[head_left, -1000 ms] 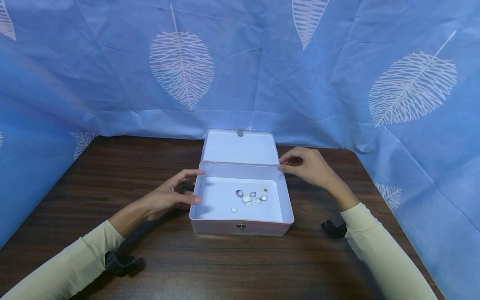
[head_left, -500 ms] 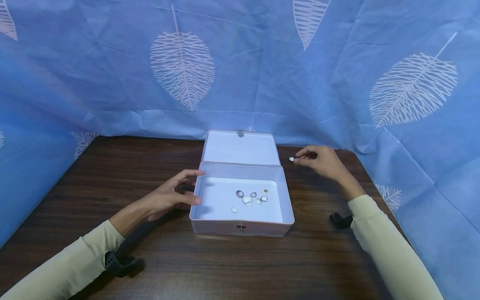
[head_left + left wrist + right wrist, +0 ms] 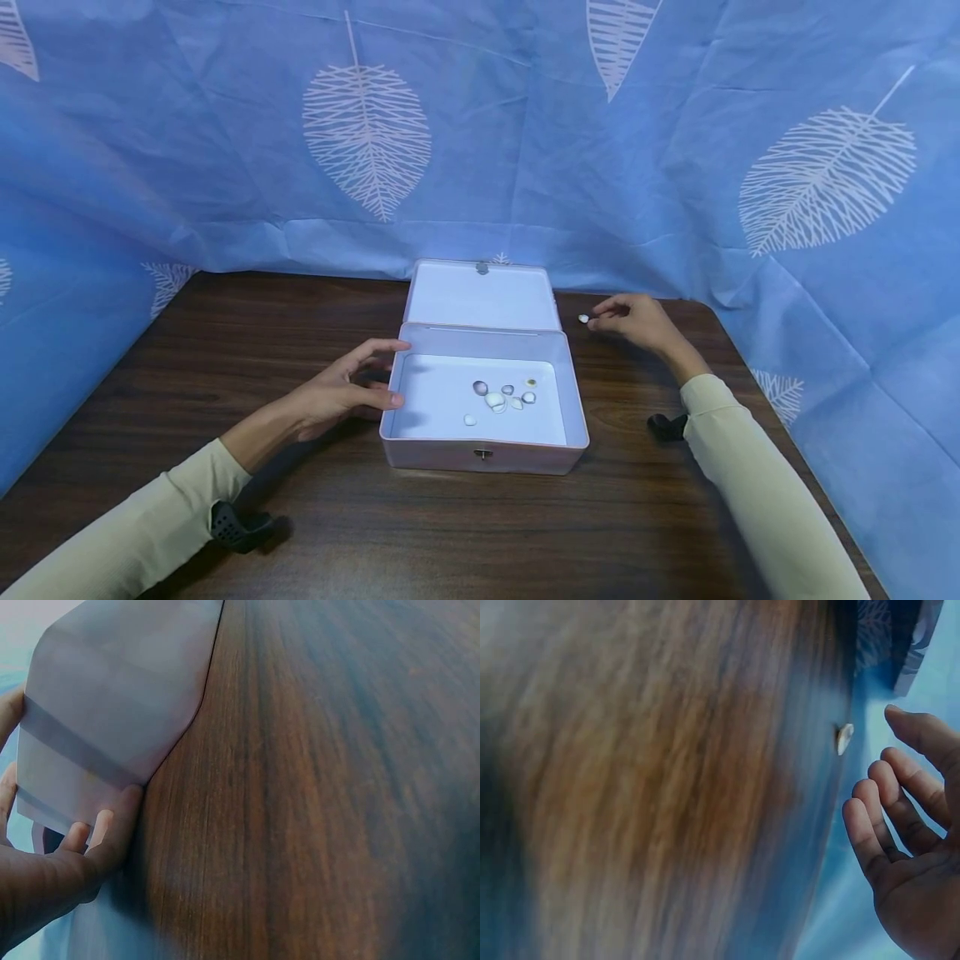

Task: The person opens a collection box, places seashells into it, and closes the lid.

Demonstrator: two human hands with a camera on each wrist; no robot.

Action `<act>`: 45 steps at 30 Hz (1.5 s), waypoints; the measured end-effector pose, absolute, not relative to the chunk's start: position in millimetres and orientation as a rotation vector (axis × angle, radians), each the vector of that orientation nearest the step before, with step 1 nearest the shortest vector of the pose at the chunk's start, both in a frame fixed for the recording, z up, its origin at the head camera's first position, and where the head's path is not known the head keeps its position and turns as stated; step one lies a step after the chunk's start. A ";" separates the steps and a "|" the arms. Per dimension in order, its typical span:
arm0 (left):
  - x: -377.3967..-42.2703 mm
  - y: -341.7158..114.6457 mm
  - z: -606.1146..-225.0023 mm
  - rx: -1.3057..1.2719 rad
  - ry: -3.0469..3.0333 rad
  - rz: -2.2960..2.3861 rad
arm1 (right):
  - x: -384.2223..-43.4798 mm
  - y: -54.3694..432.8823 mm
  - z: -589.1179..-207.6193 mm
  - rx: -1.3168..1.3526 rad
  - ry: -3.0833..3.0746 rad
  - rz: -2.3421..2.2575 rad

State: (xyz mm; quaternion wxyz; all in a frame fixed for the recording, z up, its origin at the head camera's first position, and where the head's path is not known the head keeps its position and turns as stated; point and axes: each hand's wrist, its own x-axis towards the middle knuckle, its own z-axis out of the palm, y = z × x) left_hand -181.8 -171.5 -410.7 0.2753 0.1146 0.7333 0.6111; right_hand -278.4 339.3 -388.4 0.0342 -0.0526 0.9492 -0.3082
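My left hand point(image 3: 333, 390) rests against the left side of a pale hinged tin box point(image 3: 483, 455), thumb and forefinger on its rim. Up close in the left wrist view, several fingertips touch the box's outer wall point(image 3: 105, 697). Several small seashells point(image 3: 494, 400), white and purplish, lie inside the box, toward the right. A single white seashell point(image 3: 583, 318) lies on the table beyond the box's right back corner. Just right of it hovers my right hand point(image 3: 637, 323). In the right wrist view that hand's fingers point(image 3: 862, 838) are loosely bent, apart from the shell point(image 3: 844, 739), holding nothing.
The box's lid point(image 3: 482, 293) leans back, flipped up, near the blue leaf-patterned curtain point(image 3: 480, 150) behind the table. Dark wood tabletop point(image 3: 420, 533) extends around the box. A black strap device point(image 3: 240, 527) sits on each wrist.
My right hand has moved right, away from the box's hinge corner, then stayed by the small shell, which now shows on the table. My left hand has kept its place.
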 end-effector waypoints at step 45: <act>-182.0 -171.9 -410.9 0.323 1.977 1.650 | -301.3 324.4 -407.4 -0.132 2.969 -0.780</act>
